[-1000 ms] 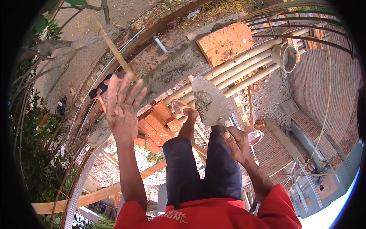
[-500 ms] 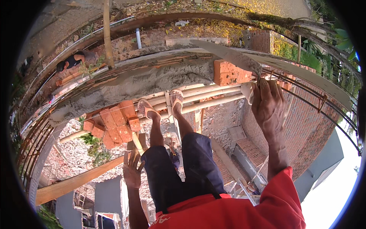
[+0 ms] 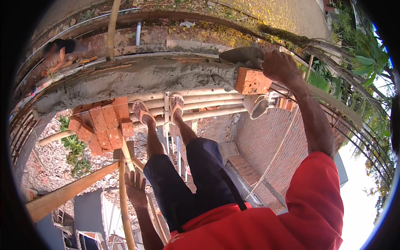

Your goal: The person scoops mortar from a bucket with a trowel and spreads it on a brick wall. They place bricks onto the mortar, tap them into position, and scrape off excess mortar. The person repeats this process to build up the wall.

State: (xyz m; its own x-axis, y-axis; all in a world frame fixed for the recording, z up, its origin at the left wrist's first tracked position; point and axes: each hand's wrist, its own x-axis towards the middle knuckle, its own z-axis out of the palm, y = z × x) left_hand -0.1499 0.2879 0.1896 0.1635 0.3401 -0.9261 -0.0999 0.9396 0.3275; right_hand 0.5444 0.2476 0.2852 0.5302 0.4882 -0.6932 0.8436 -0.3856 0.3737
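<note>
In the head view my right hand (image 3: 280,67) grips a mortar-smeared trowel (image 3: 238,55), its blade over the far end of a wet grey mortar strip (image 3: 146,75) along the wall top. Orange bricks (image 3: 253,81) lie just under that hand. My left hand (image 3: 136,188) hangs low beside a bamboo pole (image 3: 124,216), fingers spread and apparently empty. My sandalled feet (image 3: 143,114) stand on bamboo poles (image 3: 214,110) below the mortar. A thin string crosses near a second brick pile (image 3: 101,125) to the left.
A bucket (image 3: 256,107) sits on the bamboo at right, near bent rebar (image 3: 371,148). Rubble (image 3: 48,164) and a timber plank (image 3: 75,187) lie below left, a brick wall (image 3: 266,146) below right. Another person (image 3: 62,52) works at upper left beyond the mortar. Branches and leaves hang at upper right.
My right hand with the trowel rose from near my leg to the mortar at upper right, the blade now lower and further onto it. My left hand dropped from raised to beside the bamboo pole.
</note>
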